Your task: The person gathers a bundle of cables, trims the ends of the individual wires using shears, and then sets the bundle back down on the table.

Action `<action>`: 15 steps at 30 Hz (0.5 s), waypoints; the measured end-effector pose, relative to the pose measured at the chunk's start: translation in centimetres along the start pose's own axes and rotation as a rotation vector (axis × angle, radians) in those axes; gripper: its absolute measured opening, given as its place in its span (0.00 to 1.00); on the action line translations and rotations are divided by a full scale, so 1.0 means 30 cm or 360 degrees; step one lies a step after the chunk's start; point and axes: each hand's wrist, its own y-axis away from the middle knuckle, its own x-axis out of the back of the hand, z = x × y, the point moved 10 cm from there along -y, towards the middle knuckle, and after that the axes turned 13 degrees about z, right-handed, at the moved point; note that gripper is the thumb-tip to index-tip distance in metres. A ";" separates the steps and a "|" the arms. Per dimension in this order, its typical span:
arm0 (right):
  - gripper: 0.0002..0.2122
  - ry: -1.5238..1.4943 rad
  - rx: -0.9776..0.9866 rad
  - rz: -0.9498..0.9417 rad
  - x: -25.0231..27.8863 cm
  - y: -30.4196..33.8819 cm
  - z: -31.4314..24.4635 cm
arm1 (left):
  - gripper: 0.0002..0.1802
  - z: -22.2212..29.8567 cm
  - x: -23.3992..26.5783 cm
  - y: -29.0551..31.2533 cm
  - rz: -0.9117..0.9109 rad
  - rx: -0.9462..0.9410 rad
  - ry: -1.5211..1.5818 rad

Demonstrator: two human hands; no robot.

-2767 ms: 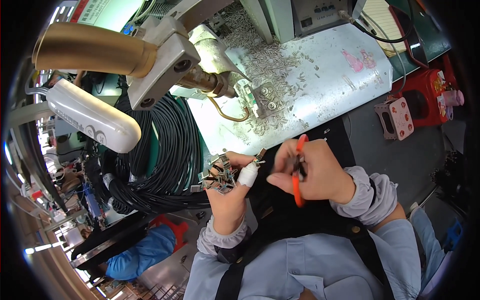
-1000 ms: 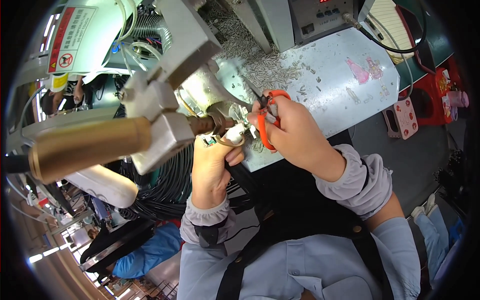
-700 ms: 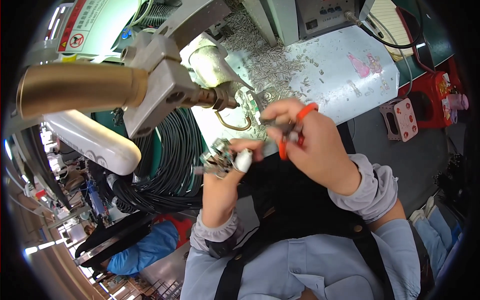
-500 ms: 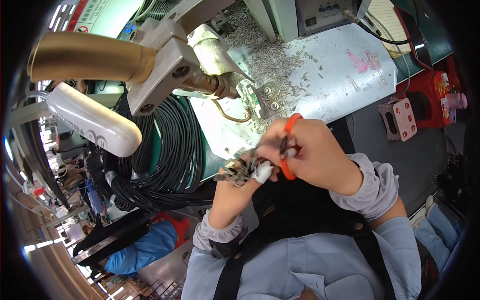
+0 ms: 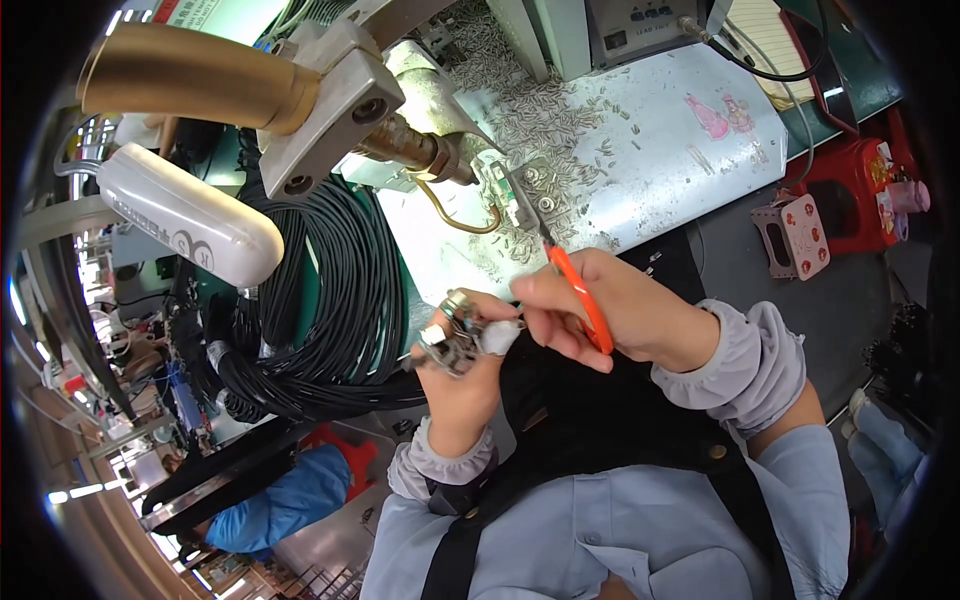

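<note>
Low in front of the bench, my left hand (image 5: 465, 395) is closed round a small cluster of cable ends (image 5: 452, 340), with metal and white connector-like tips poking up. Blur hides their detail. A white wrap (image 5: 499, 337) covers one of its digits. Close on the right, my right hand (image 5: 650, 310) holds orange-handled snips (image 5: 584, 300) against the palm, their dark tip pointing up toward the bench. Its thumb and fingertips reach to the left hand's wrapped digit; whether they pinch anything there is unclear.
A bench machine with a metal nozzle (image 5: 440, 165) and small green-and-metal fixture (image 5: 508, 198) stands ahead. Many small metal pieces (image 5: 560, 130) litter the pale bench plate (image 5: 690, 165). Coiled black cable (image 5: 345, 290) lies left, below a white lamp (image 5: 190, 215). A red stool (image 5: 850, 205) stands right.
My left hand has moved slightly left with the cable ends. My right hand has turned, swinging the snips from across its fingers to a tip-up slant. The view has shifted slightly.
</note>
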 end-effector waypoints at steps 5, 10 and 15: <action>0.07 0.1382 0.1685 0.0548 -0.011 0.103 -0.215 | 0.07 -0.096 -0.034 0.024 -0.0096 0.1010 0.0853; 0.11 0.2144 0.2322 0.0714 -0.072 0.205 -0.256 | 0.07 -0.101 -0.020 0.028 -0.0101 0.1037 0.0660; 0.09 0.2135 0.2409 0.0753 -0.097 0.228 -0.225 | 0.07 -0.048 0.006 0.017 -0.0051 0.0495 0.0054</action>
